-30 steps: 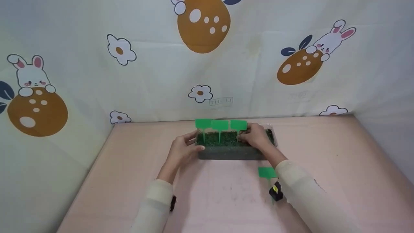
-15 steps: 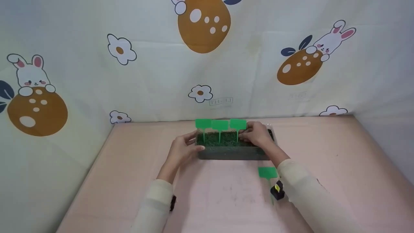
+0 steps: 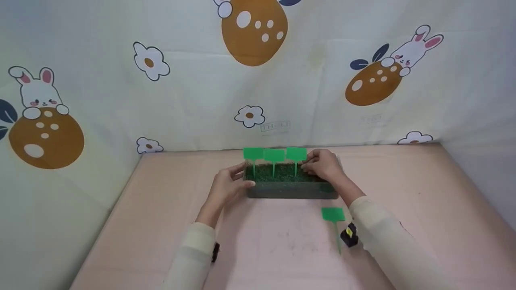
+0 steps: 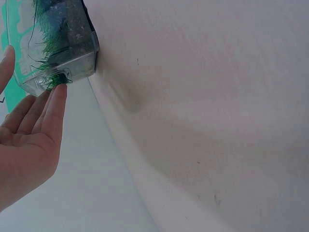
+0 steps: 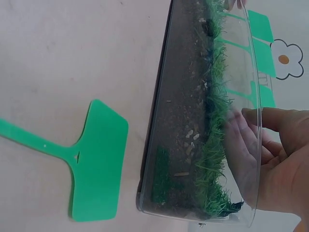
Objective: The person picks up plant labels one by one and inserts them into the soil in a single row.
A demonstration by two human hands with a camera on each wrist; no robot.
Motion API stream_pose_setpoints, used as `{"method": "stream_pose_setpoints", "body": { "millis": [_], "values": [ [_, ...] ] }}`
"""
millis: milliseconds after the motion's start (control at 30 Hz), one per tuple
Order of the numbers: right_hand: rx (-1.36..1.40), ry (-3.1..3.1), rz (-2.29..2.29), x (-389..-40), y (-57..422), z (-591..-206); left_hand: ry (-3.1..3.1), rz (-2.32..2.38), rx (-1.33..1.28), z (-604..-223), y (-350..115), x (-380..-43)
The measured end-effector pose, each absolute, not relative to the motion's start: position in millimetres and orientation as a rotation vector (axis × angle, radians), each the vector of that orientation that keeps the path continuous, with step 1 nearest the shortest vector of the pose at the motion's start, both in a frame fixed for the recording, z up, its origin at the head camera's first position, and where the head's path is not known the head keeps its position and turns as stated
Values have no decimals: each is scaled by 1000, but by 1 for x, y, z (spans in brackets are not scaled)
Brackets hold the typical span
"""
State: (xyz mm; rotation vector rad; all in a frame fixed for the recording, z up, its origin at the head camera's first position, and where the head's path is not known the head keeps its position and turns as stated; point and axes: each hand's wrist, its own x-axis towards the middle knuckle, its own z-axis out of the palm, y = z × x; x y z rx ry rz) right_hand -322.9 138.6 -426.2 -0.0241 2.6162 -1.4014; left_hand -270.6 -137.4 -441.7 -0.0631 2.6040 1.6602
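A clear plastic box [image 3: 292, 191] with dark soil and green grass [image 3: 264, 172] stands toward the back of the table. Three green plant labels, the left [image 3: 253, 153], middle [image 3: 274, 155] and right one [image 3: 296, 154], stand upright in the grass. My left hand [image 3: 223, 187] holds the box's left end, thumb at the front and fingers at the far side. Over the right part of the grass is my right hand [image 3: 326, 166], its fingers loosely bent and reaching inside the rim. In the right wrist view these fingers show through the clear wall, apart from the labels, holding nothing.
Another green plant label [image 5: 100, 166] lies flat on the pink table [image 3: 161, 225], in front of the box near the right forearm. Behind the table hangs a white cloth [image 3: 193, 92] printed with rabbits and flowers.
My right hand has let go of the right plant label and drawn a little to the right and back. That label stays upright. The left hand and the box have not moved.
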Motion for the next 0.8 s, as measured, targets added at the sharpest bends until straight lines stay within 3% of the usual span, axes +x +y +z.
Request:
{"method": "stream_pose_setpoints", "body": {
  "millis": [800],
  "values": [
    [-33, 2587, -1443, -321, 150, -421, 2594, 1690, -29, -442, -138, -271]
  ]
}}
